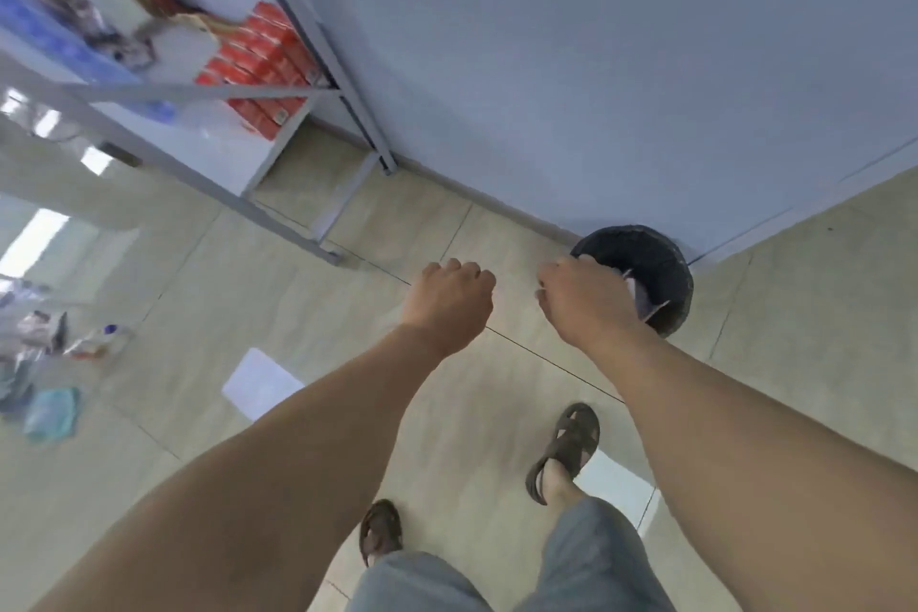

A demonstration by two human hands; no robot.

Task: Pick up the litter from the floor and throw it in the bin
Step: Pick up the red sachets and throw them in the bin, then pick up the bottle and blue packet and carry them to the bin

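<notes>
A round black bin stands on the tiled floor against the pale wall, in a corner. My right hand hovers at the bin's near left rim, its fingers curled. A flat grey-purple piece of litter sticks out from that hand over the bin's opening. My left hand is a closed fist a little to the left of the right hand, above the bare floor. Nothing shows in the left fist.
A grey metal shelf rack with red boxes stands at the left against the wall. A white sheet lies on the floor below my left arm. Mixed litter and a teal cloth lie far left. My sandalled feet are below.
</notes>
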